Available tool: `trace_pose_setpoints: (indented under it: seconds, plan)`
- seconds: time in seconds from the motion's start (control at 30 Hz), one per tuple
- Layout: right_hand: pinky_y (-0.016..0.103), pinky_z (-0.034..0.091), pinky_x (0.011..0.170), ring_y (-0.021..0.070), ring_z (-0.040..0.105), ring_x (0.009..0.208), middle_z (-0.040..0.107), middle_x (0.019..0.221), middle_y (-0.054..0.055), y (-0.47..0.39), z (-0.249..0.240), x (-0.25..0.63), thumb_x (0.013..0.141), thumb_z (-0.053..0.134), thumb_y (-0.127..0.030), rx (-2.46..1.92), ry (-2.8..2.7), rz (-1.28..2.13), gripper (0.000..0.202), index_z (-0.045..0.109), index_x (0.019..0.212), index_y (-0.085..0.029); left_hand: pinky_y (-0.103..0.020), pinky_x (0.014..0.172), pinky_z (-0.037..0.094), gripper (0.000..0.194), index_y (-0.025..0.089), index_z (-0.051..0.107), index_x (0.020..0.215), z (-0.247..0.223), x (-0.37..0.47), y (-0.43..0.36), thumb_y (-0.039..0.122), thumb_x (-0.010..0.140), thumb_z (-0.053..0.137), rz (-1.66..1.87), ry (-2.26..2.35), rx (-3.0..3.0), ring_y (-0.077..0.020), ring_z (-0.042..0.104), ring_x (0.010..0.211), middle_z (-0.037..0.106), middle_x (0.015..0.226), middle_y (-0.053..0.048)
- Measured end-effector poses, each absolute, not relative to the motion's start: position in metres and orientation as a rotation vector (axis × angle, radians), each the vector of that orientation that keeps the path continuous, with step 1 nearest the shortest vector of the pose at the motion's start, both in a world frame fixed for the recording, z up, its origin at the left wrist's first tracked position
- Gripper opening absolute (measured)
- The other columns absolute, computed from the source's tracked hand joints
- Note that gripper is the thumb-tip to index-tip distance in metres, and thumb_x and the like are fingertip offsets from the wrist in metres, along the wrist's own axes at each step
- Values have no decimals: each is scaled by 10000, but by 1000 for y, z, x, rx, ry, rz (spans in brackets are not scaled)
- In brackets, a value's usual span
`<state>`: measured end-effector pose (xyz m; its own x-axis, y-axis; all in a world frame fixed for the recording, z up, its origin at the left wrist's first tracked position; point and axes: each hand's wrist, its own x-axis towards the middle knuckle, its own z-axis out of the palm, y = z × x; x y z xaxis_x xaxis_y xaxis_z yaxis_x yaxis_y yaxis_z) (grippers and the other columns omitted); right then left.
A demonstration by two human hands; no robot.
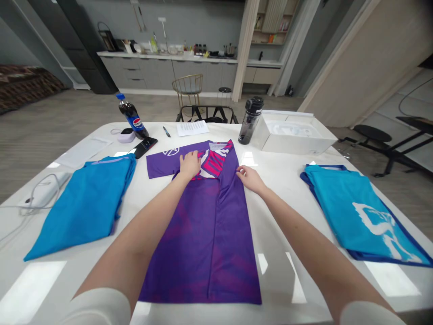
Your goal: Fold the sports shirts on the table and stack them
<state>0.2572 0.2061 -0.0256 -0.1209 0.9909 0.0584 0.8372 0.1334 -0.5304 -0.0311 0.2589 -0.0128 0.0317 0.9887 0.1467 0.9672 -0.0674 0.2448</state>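
A purple shirt (196, 239) with a pink and white patterned collar area lies on the white table (280, 280). Its right side is folded inward over the body, while the left sleeve stretches out flat. My left hand (190, 165) rests on the shirt near the collar, fingers spread over the fabric. At the folded right edge, my right hand (250, 178) pinches the purple cloth between thumb and fingertips. A folded blue garment (84, 203) lies to the left, and another blue garment (358, 212) with a white print lies to the right.
Behind the shirt stand a cola bottle (133, 118), a dark tumbler (250, 121) and an open white box (294, 135). A phone (145, 147), a pen (166, 132) and a printed sheet (192, 128) lie nearby. A white power strip (43, 189) with cables is at the left.
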Motion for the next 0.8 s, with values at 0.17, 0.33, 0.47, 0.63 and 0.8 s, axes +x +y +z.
trace_pose_setpoints:
  seconds: [0.17,0.33,0.47,0.63,0.8]
  plan:
    - [364,485,988,252,636,1084,627,1203,139,325,-35,249,955,424,-167,-1820,-1975,359,511,531,1455,-193,-565,1065,391,429,156,508,1389,-31,-45,291,359,1027,401,309,2190,2156,-361,586,1223,637,1315,-209]
    - [376,474,1013,259,637,1092,546,1292,144,394,-42,242,978,406,-163,-1879,-2087,319,553,500,1518,-237,-570,991,428,355,162,593,1255,-47,-62,301,359,1020,414,335,2253,2246,-378,568,1175,638,1259,-202]
    - [370,487,961,268,638,1071,543,1280,135,410,-43,241,1013,431,-275,-1953,-2210,240,383,686,1297,-239,-572,969,431,294,174,617,1139,-50,-75,305,370,1011,440,310,2273,2172,-391,552,1179,620,1260,-211]
    - [397,503,882,286,653,1026,578,1262,162,406,-41,238,1050,326,-326,-2072,-2092,91,406,626,1290,-193,-526,994,413,248,206,579,1095,-36,-90,308,348,1038,385,385,2190,2078,-330,592,1122,681,1140,-147]
    - [434,502,882,329,659,1023,640,1137,215,402,-42,228,1024,349,-239,-2239,-1897,38,371,588,1271,-100,-502,1040,376,247,219,568,1171,-29,-100,313,312,1037,382,483,2195,2084,-295,605,1130,687,1158,-127]
